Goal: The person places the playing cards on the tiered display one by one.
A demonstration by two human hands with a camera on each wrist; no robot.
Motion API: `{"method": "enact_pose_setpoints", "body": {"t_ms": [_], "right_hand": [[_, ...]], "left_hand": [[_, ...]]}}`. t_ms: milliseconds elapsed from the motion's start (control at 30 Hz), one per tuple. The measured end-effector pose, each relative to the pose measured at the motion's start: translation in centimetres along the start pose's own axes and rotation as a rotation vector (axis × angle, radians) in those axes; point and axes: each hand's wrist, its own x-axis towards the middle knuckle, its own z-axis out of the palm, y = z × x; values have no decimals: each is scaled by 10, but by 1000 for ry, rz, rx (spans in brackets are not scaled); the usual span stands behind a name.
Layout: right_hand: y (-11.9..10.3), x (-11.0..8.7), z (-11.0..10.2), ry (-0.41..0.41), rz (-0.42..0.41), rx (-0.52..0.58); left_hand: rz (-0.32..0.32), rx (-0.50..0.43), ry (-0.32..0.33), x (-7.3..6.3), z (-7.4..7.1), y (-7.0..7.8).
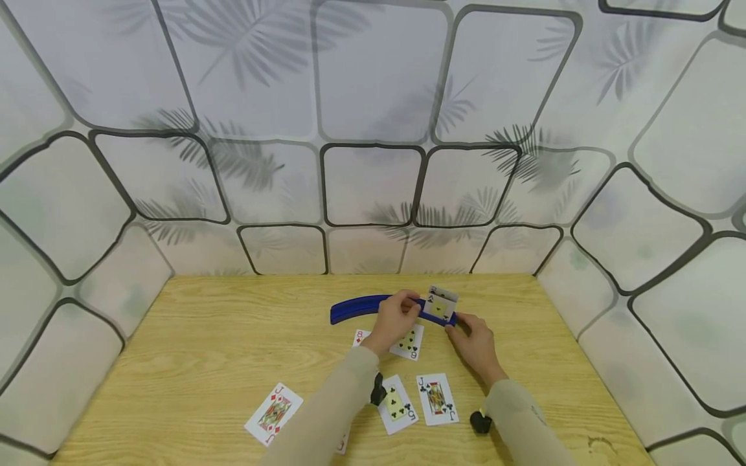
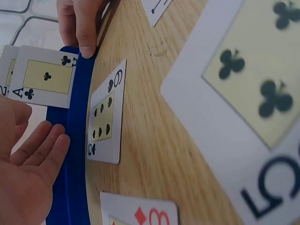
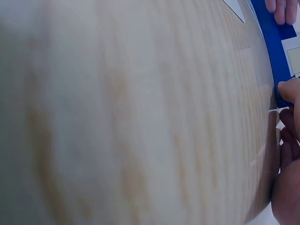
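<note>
A curved blue card holder (image 1: 358,307) lies across the table, with an ace of clubs (image 2: 47,76) standing in its right part. Behind the ace shows the edge of another card (image 2: 6,65), marked 2. My left hand (image 1: 397,318) is over the middle of the holder, beside the ace, its fingers loosely extended and gripping no card. At the holder's right end my right hand (image 1: 476,346) pinches the blue rim, thumb (image 3: 288,90) in front and fingers behind. A six of spades (image 2: 106,115) lies face up in front of the holder.
An eight of diamonds (image 2: 140,208) is partly under the left arm. Nearer lie a five of clubs (image 1: 397,404), a jack of clubs (image 1: 437,399) and a jack of diamonds (image 1: 274,414). Another card (image 1: 342,444) is mostly hidden by the left sleeve. Patterned walls enclose the wooden table (image 1: 192,362).
</note>
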Motion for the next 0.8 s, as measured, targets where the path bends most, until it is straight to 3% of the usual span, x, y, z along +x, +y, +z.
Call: {"method": "enact_pose_setpoints", "body": {"t_ms": [100,500,800], "right_hand": [[0,0,0,-3,-2,-5],[0,-1,1,13,-17,3],[1,-2,0,-4,-11,0]], "left_hand": [[0,9,-9,-2,-7,0],[97,133,-66,-16,-40,-9],[126,274,-105,-34,-67,-16]]}}
